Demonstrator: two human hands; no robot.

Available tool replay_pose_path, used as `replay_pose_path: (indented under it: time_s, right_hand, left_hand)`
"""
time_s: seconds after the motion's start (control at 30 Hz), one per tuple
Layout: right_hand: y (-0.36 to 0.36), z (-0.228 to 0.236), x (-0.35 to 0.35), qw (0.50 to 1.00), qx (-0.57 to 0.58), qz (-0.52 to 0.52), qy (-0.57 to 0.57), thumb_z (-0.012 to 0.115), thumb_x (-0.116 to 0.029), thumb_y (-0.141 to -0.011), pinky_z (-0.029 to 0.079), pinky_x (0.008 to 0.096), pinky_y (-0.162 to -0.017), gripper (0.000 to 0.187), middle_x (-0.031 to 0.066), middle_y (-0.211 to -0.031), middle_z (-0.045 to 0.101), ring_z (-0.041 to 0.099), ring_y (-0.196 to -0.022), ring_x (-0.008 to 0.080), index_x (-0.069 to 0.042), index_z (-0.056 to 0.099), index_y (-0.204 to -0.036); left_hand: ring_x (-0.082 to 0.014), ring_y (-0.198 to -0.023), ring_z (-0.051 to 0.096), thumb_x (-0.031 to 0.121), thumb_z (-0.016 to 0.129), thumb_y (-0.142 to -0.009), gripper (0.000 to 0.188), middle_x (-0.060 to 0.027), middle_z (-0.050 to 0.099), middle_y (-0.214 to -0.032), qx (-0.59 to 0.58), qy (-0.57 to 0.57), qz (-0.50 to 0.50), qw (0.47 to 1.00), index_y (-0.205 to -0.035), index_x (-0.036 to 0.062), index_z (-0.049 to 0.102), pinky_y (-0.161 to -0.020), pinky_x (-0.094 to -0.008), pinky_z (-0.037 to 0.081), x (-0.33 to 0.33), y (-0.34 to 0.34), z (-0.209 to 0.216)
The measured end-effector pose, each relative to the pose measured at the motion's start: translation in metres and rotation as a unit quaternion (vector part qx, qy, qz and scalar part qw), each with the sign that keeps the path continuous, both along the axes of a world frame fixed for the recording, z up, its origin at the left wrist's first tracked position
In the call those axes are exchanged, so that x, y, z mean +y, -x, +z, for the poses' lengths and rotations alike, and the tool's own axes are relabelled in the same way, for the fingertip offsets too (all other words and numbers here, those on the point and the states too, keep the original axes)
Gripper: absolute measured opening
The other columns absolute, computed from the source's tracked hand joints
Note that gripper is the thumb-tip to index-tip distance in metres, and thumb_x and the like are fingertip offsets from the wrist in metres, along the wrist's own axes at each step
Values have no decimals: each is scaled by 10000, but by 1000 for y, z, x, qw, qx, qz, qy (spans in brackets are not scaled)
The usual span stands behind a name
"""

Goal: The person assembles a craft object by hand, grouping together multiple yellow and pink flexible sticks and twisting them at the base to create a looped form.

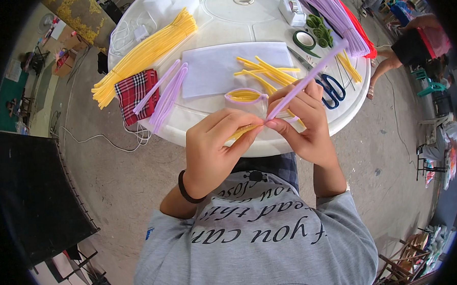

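Over the near table edge, my left hand [208,146] pinches yellow pipe cleaner pieces [245,131] between thumb and fingers. A long purple pipe cleaner [317,72] slants up and to the right from my right hand [305,126], gripped by thumb and forefinger. Both sets of fingertips meet where the purple and yellow come together; the exact join is hidden. Just beyond them lies a leaf-shaped piece [246,96], yellow inside a purple outline. Several short yellow pipe cleaners [269,72] are scattered on a white sheet [210,67].
Blue-handled scissors [332,93] lie right of my right hand. Beyond are green tape [304,39], green coils [319,30] and a purple bundle [338,20]. At left are a yellow bundle [145,54], plaid cloth [129,93] and purple pipe cleaners [170,96]. Another person [418,47] stands beyond right.
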State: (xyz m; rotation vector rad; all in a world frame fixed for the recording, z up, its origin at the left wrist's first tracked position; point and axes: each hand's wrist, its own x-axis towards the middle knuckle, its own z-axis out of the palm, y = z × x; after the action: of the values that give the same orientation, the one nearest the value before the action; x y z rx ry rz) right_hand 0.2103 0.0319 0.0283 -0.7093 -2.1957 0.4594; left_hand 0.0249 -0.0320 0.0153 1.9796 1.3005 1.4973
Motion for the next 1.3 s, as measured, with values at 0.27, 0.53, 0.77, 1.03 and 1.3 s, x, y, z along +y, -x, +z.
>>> replay_pose_path:
  time_s: [0.27,0.53,0.77,1.03,1.3]
  right_hand:
    - [5,3,-5,1000,3,-19,18,746,-119,-738,308,333,-796,174,17,-833,596,498,-829,208,-92,669,-891]
    - [8,8,10,998,55,5,8,740,-23,-710,439,313,-682,178,68,-816,598,579,-750,213,-26,680,-877]
    - [13,11,8,995,93,-2,38,734,44,-729,503,279,-633,179,84,-828,615,637,-745,203,-2,685,-894]
    - [14,1,-1,981,118,-5,154,713,62,-758,490,256,-619,141,86,-810,626,607,-688,152,19,691,-891]
    - [15,-3,-15,928,173,24,328,666,90,-817,513,233,-760,127,78,-924,618,613,-846,124,52,690,-936]
  left_hand:
    - [-194,-746,651,8,724,-785,137,-81,659,-873,-165,81,-1,983,-906,18,661,-688,-279,503,4,-5,-8]
    - [-135,-728,606,94,720,-823,126,-44,661,-838,-47,86,-8,995,-916,29,664,-640,-252,462,16,2,-2]
    - [-73,-706,608,89,697,-864,110,-38,682,-847,-183,133,-34,974,-935,11,666,-645,-214,480,18,7,-13]
    - [-54,-797,627,86,669,-897,153,-40,675,-877,-296,201,-60,932,-981,-38,634,-732,-193,505,18,5,-13]
    - [-47,-814,609,70,662,-893,128,-28,661,-894,-324,213,-57,920,-964,-29,626,-741,-185,485,18,3,-16]
